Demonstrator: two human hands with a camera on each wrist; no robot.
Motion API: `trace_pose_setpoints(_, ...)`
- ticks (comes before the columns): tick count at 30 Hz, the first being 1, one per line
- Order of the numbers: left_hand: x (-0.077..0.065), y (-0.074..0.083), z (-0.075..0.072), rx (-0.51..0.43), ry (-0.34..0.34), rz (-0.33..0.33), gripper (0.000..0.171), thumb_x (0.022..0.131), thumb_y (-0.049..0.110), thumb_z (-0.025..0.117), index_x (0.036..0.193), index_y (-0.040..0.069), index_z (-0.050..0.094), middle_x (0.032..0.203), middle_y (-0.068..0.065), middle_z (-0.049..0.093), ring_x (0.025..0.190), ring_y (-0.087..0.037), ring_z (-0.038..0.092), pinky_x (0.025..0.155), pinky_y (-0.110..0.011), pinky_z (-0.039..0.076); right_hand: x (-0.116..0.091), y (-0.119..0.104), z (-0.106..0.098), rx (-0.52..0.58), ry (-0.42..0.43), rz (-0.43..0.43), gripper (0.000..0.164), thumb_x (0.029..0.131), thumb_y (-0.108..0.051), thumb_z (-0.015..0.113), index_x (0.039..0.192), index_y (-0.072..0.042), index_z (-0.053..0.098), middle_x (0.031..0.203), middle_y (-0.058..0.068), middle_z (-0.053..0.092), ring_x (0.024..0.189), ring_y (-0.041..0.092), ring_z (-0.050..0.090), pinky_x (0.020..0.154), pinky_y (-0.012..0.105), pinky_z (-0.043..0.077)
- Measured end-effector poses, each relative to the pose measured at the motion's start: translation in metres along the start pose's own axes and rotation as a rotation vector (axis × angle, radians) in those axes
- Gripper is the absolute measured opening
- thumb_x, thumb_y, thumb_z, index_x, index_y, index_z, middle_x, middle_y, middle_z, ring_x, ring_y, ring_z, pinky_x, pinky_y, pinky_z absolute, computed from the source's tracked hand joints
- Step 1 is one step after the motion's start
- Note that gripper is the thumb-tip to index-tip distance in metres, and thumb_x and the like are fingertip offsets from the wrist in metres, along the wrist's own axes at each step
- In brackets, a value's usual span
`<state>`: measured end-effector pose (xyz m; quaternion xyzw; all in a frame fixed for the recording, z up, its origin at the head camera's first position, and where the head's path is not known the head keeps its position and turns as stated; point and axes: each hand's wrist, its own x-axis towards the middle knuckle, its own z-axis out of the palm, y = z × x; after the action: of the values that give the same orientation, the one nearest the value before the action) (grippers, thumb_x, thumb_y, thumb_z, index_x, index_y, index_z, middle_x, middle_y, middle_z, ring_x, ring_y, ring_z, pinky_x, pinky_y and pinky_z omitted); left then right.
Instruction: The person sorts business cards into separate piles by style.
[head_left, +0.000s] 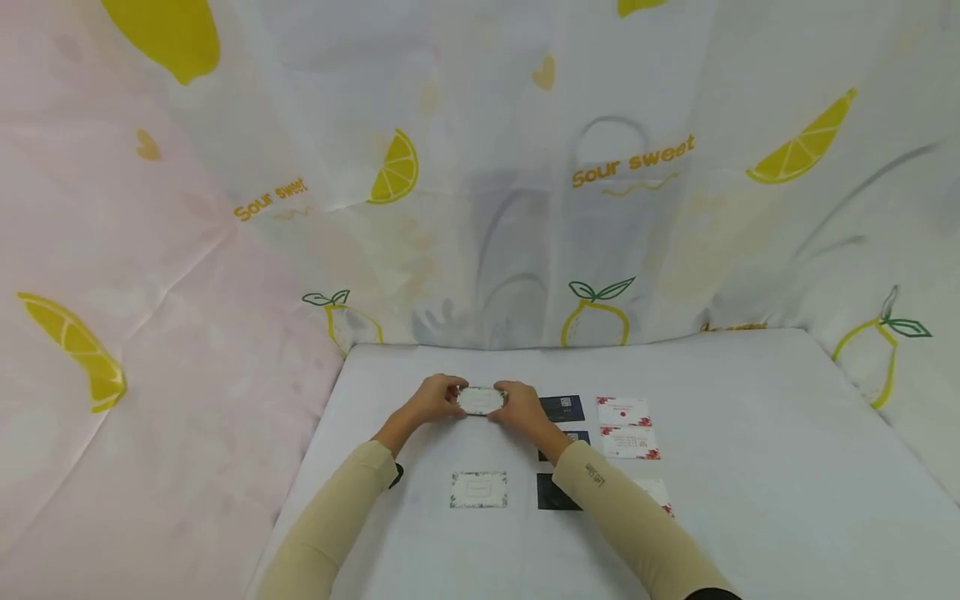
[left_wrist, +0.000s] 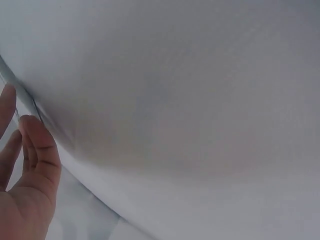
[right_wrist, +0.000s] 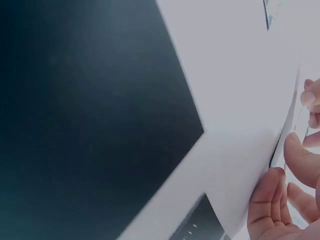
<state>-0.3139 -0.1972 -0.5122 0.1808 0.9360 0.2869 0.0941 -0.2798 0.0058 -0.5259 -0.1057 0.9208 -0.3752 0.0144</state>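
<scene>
A white card with a leafy green border [head_left: 481, 401] is gripped at its two short sides, between my left hand [head_left: 437, 398] and my right hand [head_left: 522, 407]. Thumbs lie along its near edge and fingers bend at the far corners. In the left wrist view, the left hand [left_wrist: 35, 170] shows curled fingers at the far left edge. The right wrist view has the right hand [right_wrist: 274, 210] pinching the thin card edge, with the other hand's fingertips [right_wrist: 311, 97] across from it. A matching leafy card [head_left: 478, 489] lies flat nearer me.
Right of the leafy cards runs a column of dark cards [head_left: 562, 408], partly covered by my right arm. Further right are white cards with red flowers [head_left: 624, 412], the nearest partly behind the sleeve. A lemon-print curtain [head_left: 480, 208] hangs behind the white table [head_left: 765, 433].
</scene>
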Motion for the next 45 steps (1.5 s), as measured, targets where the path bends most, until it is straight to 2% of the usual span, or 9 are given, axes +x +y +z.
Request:
trace_pose_setpoints(8, 0.0021, 0.003, 0.0048, 0.013, -0.05, -0.042, 0.051, 0.074, 0.005, 0.085, 0.121, 0.001, 0.067, 0.089, -0.006, 0.061, 0.075, -0.013, 0.053, 0.068, -0.026, 0.046, 0.0006, 0.0038, 0.0041, -0.041, -0.028, 0.017, 0.056, 0.075, -0.015, 0.086, 0.124, 0.002, 0.065, 0.106, 0.014, 0.072, 0.086, 0.021, 0.06, 0.083, 0.039, 0.051)
trace_pose_setpoints(13, 0.0039, 0.0048, 0.0013, 0.019, -0.062, -0.043, 0.052, 0.074, 0.005, 0.085, 0.122, 0.001, 0.067, 0.095, -0.009, 0.064, 0.079, -0.014, 0.057, 0.073, -0.029, 0.05, 0.0034, 0.0031, 0.0016, -0.045, -0.035, 0.031, 0.056, 0.075, -0.016, 0.086, 0.123, 0.003, 0.065, 0.119, 0.017, 0.069, 0.111, 0.03, 0.064, 0.099, 0.044, 0.048)
trace_pose_setpoints(18, 0.0047, 0.0043, -0.0026, 0.02, -0.069, -0.074, 0.051, 0.074, 0.007, 0.085, 0.122, 0.002, 0.067, 0.096, -0.009, 0.066, 0.08, -0.015, 0.058, 0.076, -0.031, 0.051, 0.0069, 0.0032, 0.0029, -0.022, -0.067, 0.056, 0.057, 0.079, -0.019, 0.083, 0.128, 0.002, 0.062, 0.126, 0.016, 0.066, 0.12, 0.031, 0.06, 0.103, 0.044, 0.046)
trace_pose_setpoints(27, 0.0052, 0.0053, -0.0008, 0.002, -0.093, -0.115, 0.05, 0.075, 0.007, 0.085, 0.122, 0.003, 0.066, 0.094, -0.007, 0.063, 0.079, -0.015, 0.055, 0.074, -0.03, 0.049, 0.007, 0.0057, 0.0049, -0.032, -0.089, 0.1, 0.06, 0.081, -0.022, 0.082, 0.133, -0.001, 0.059, 0.119, 0.014, 0.068, 0.108, 0.026, 0.061, 0.098, 0.044, 0.048)
trace_pose_setpoints(34, 0.004, 0.0084, -0.0007, 0.001, -0.087, -0.124, 0.049, 0.076, 0.007, 0.084, 0.121, 0.003, 0.066, 0.094, -0.007, 0.062, 0.079, -0.015, 0.055, 0.075, -0.03, 0.048, 0.0061, 0.004, 0.003, -0.025, -0.083, 0.148, 0.06, 0.08, -0.024, 0.083, 0.13, -0.001, 0.057, 0.099, 0.008, 0.063, 0.087, 0.02, 0.054, 0.083, 0.038, 0.048)
trace_pose_setpoints(45, 0.0036, 0.0069, 0.0003, -0.02, -0.075, -0.132, 0.05, 0.075, 0.007, 0.085, 0.122, 0.003, 0.066, 0.094, -0.007, 0.064, 0.08, -0.015, 0.056, 0.075, -0.031, 0.048, 0.0082, 0.0066, 0.0041, 0.027, -0.085, 0.198, 0.059, 0.079, -0.022, 0.084, 0.127, -0.001, 0.057, 0.096, 0.007, 0.062, 0.084, 0.019, 0.055, 0.078, 0.035, 0.048)
